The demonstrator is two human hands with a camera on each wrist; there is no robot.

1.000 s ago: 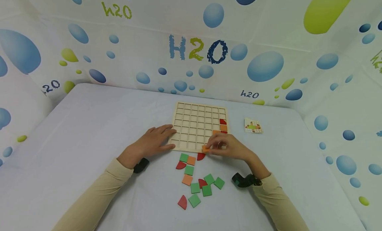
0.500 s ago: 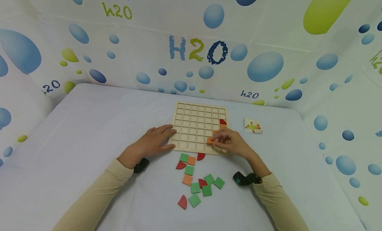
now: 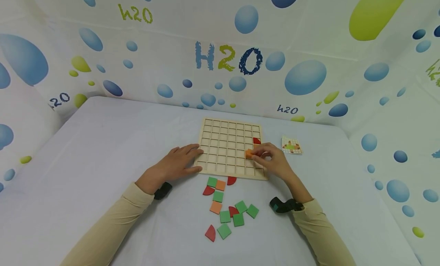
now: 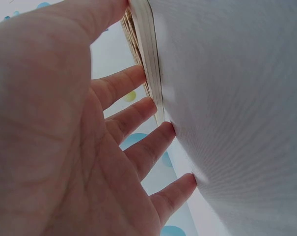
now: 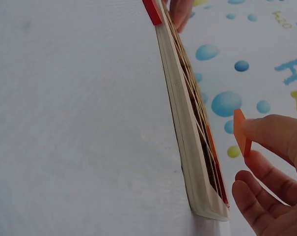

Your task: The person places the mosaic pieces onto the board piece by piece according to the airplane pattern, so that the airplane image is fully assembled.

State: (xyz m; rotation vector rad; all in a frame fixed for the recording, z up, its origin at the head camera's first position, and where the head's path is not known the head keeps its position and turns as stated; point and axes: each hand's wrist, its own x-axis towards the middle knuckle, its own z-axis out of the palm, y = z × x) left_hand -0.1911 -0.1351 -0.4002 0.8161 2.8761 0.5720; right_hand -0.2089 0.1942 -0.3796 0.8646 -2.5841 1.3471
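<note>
The thumb and a finger of my right hand (image 3: pixel 273 158) pinch an orange square tile (image 5: pixel 240 132). In the right wrist view the tile stands on edge, apart from the board. My left hand (image 3: pixel 172 164) lies spread at the left edge of the wooden grid board (image 3: pixel 220 143), its fingertips on the rim and the cloth beside it. A red quarter-circle tile (image 3: pixel 256 140) sits in a cell at the board's right side. Other pieces near it are partly hidden by my right hand.
Loose green square tiles (image 3: pixel 238 219), orange squares (image 3: pixel 215 207) and red quarter-circles (image 3: pixel 210 233) lie on the white cloth in front of the board. A small pattern card (image 3: pixel 291 145) lies to its right.
My right hand has carried the orange tile from the board's front edge up and to the right over the grid. The left hand has stayed in place.
</note>
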